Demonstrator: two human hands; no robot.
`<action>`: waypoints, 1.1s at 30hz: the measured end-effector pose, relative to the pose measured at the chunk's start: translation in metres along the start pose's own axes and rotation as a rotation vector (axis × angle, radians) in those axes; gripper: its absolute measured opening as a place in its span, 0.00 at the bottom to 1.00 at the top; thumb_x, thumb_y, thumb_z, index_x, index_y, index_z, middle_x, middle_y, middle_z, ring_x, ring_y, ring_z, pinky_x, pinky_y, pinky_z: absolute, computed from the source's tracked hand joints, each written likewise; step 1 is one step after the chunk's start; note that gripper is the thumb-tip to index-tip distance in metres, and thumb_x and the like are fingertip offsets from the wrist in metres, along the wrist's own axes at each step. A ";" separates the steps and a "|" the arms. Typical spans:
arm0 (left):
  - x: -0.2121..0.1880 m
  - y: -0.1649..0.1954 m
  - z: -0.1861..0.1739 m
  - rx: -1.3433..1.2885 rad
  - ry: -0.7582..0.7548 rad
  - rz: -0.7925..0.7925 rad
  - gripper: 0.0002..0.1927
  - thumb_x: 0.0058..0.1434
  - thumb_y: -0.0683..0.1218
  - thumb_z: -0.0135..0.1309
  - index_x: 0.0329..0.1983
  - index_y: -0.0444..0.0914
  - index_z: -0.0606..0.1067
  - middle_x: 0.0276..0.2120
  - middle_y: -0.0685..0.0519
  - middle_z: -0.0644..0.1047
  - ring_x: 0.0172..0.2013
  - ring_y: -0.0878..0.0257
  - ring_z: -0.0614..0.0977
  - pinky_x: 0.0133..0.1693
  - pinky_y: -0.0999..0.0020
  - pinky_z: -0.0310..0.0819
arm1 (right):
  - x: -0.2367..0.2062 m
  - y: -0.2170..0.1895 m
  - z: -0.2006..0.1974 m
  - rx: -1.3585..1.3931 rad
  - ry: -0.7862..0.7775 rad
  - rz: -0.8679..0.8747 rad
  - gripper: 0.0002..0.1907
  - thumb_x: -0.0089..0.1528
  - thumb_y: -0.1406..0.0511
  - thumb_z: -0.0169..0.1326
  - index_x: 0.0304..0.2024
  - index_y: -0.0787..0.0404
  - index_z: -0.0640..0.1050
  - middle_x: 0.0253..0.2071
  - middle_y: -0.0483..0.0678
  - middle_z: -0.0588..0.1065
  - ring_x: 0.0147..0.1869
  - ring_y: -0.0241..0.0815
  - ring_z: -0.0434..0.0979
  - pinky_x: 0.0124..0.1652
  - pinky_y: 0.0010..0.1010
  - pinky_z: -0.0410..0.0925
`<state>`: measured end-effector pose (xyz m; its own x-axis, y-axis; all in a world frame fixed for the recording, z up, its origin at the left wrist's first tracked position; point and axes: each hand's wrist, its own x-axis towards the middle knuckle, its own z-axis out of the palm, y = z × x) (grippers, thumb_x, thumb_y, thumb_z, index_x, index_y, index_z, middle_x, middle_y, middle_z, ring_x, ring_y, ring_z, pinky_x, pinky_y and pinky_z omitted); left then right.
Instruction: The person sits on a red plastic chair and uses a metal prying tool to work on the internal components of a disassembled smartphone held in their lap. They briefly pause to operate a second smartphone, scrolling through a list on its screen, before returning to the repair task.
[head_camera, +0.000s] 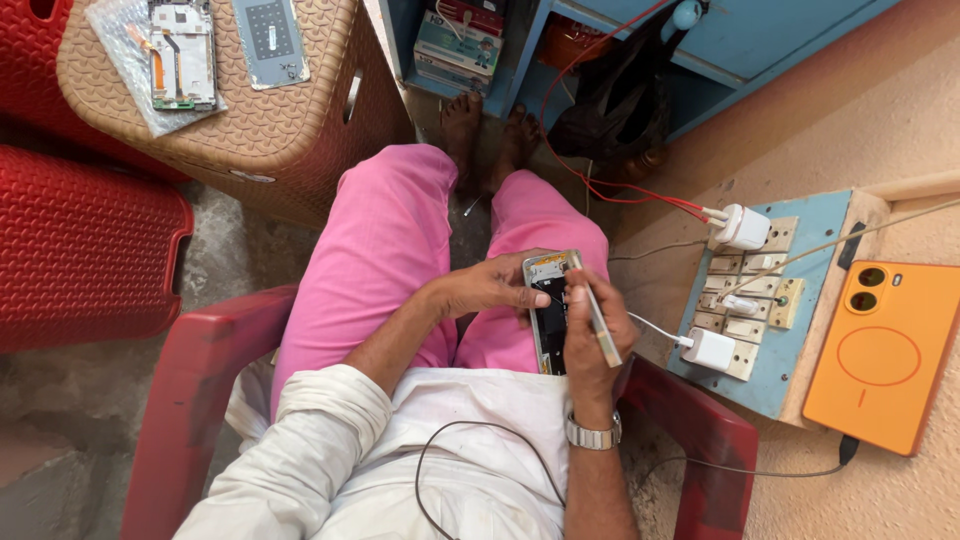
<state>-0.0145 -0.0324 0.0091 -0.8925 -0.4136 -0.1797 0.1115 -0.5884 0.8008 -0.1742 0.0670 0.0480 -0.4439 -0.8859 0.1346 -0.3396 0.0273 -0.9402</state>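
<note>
I'm sitting in a red chair (190, 370), pink trousers, looking down at my lap, and there's the opened phone (549, 315) lying lengthwise over my right thigh, its back off and the dark insides showing. My left hand (490, 285) has it gripped from the left side, fingers curled round the edge near the top, thumb lying across the frame. My right hand (592, 330) is closed around a thin metal tool (596, 318), held like a pen, its upper end sitting at the top right corner of the phone; whether the tip is actually touching the board, I can't tell from here. A watch (593, 434) on my right wrist, and a black wire (480, 470) loops over my white shirt below. Off to my right, on the sandy ledge, a blue switchboard (800, 330) with two white chargers (742, 227) plugged in, a red wire (590, 150) running up from the top one. Just beside the board lies an orange phone (885, 355), back up, a cable at its lower end. Up at the left, a brown stool (250, 110) carries a stripped phone frame (182, 52) on a clear bag and a grey panel (270, 40) next to it. A second red chair (85, 250) stands beneath that stool's edge, well apart from my hands.
</note>
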 end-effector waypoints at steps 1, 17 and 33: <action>0.000 0.000 0.000 0.002 0.002 0.001 0.38 0.64 0.52 0.61 0.74 0.39 0.60 0.47 0.54 0.76 0.43 0.65 0.78 0.39 0.70 0.77 | -0.001 -0.002 0.000 -0.079 -0.018 -0.068 0.11 0.66 0.71 0.54 0.50 0.67 0.80 0.44 0.52 0.82 0.45 0.41 0.83 0.46 0.29 0.74; 0.002 -0.011 -0.005 0.031 0.047 0.017 0.41 0.63 0.51 0.60 0.76 0.39 0.57 0.48 0.54 0.75 0.44 0.66 0.77 0.39 0.71 0.76 | -0.003 -0.011 0.001 -0.261 -0.059 -0.359 0.12 0.63 0.74 0.57 0.49 0.68 0.81 0.46 0.54 0.82 0.50 0.50 0.82 0.51 0.37 0.74; 0.001 -0.011 -0.006 0.058 0.051 0.029 0.38 0.64 0.49 0.59 0.74 0.38 0.58 0.47 0.54 0.76 0.40 0.66 0.78 0.37 0.71 0.76 | -0.004 -0.012 0.004 -0.285 -0.090 -0.439 0.14 0.61 0.75 0.57 0.49 0.67 0.81 0.46 0.54 0.81 0.50 0.52 0.81 0.50 0.39 0.74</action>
<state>-0.0140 -0.0298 -0.0035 -0.8657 -0.4656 -0.1835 0.1102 -0.5351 0.8376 -0.1651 0.0682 0.0576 -0.1401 -0.8782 0.4574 -0.6949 -0.2418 -0.6772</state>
